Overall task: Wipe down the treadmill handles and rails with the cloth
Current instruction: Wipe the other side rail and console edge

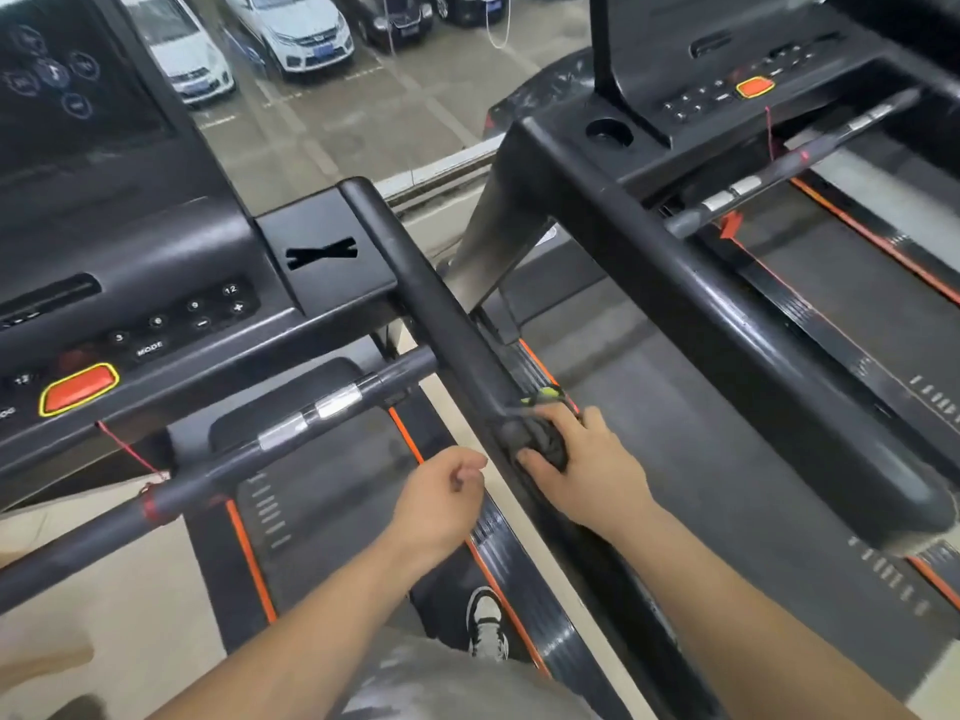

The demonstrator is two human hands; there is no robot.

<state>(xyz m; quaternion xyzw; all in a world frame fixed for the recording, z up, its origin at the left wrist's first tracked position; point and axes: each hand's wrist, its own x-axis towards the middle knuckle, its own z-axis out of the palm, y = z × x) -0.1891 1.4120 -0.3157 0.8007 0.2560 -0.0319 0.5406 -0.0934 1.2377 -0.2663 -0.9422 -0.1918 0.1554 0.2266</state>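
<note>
Head view: left of the side rail (pixel 441 314), the crossbar handle (pixel 291 433) with its silver sensors has no cloth on it, and I cannot tell whether it is wiped. My left hand (pixel 441 496) hovers just left of the rail, fingers loosely curled, holding nothing. At the rail's near end my right hand (pixel 582 459) grips the dark cloth (pixel 548 444) against it. I judge the task partway: this rail is in hand, and the neighbouring treadmill (pixel 727 356) right of the rail is not yet reached.

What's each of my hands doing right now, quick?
Left hand: loosely curled, holding nothing.
Right hand: gripping the cloth against the end of the side rail.
</note>
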